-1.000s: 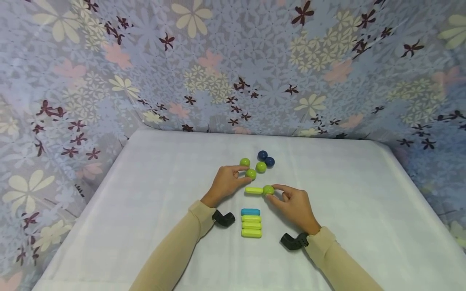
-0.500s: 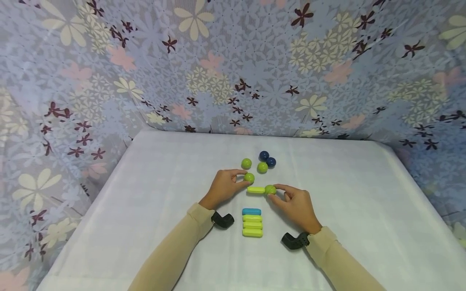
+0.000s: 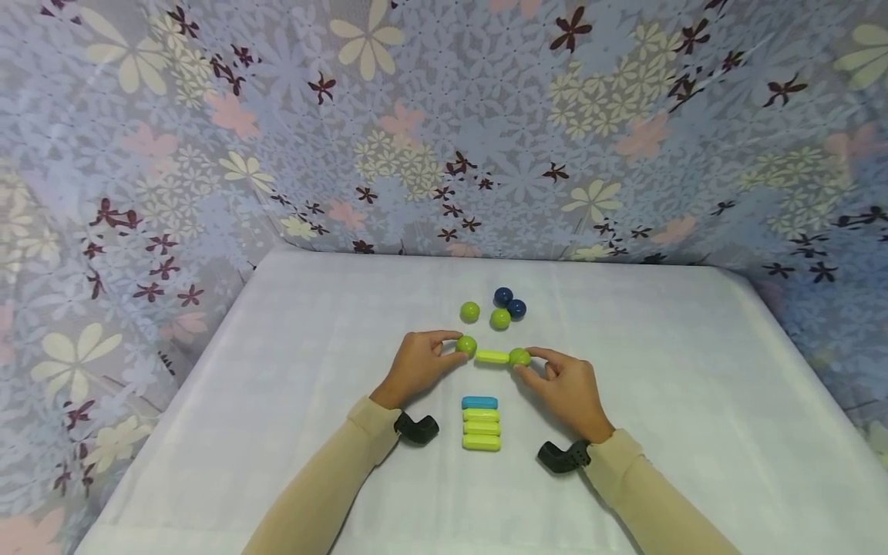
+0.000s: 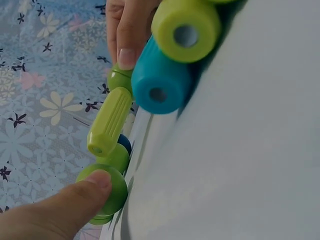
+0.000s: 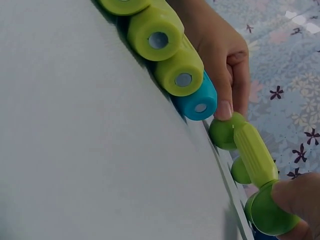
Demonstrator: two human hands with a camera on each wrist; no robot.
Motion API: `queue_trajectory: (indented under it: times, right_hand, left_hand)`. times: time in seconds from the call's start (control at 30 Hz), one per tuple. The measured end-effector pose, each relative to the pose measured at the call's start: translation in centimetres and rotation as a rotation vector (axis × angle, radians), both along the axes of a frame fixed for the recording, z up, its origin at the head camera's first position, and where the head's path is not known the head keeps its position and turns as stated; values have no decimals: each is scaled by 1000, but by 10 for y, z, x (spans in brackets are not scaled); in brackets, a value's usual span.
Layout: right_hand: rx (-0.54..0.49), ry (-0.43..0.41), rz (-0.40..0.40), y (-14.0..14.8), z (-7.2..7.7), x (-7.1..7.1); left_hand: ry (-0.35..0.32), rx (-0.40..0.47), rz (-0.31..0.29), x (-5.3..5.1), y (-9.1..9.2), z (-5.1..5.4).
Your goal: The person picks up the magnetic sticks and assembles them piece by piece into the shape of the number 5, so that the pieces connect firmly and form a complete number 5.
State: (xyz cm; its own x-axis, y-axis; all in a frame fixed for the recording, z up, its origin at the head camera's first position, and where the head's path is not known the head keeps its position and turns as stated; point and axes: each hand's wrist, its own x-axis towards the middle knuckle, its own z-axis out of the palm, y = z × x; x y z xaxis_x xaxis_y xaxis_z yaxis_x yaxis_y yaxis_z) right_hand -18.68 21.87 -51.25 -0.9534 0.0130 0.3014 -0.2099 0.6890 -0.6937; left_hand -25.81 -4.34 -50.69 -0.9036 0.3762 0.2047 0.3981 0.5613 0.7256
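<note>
Left hand [image 3: 418,365] pinches glossy green plastic-looking ball [image 3: 466,346]. Right hand [image 3: 567,387] pinches seamed green ball [image 3: 519,358], touching right end of ribbed yellow-green plastic-looking stick [image 3: 492,357]. Stick between hands, axis roughly left-right; free end just beside left ball, contact unclear.

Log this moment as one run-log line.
left grip: pinches green ball; right grip: pinches second green ball, yellow-green rod touching it; nearby: blue rod beside three yellow-green rods
</note>
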Motion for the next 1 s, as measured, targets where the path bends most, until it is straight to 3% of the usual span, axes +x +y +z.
queue_trajectory:
  times: [0.4, 1.0]
  right_hand:
    - [12, -10, -4, 0, 2, 0]
    - [37, -29, 3, -2, 1, -2]
  left_hand:
    - [26, -17, -39, 13, -5, -3]
    - [20, -13, -34, 16, -7, 2]
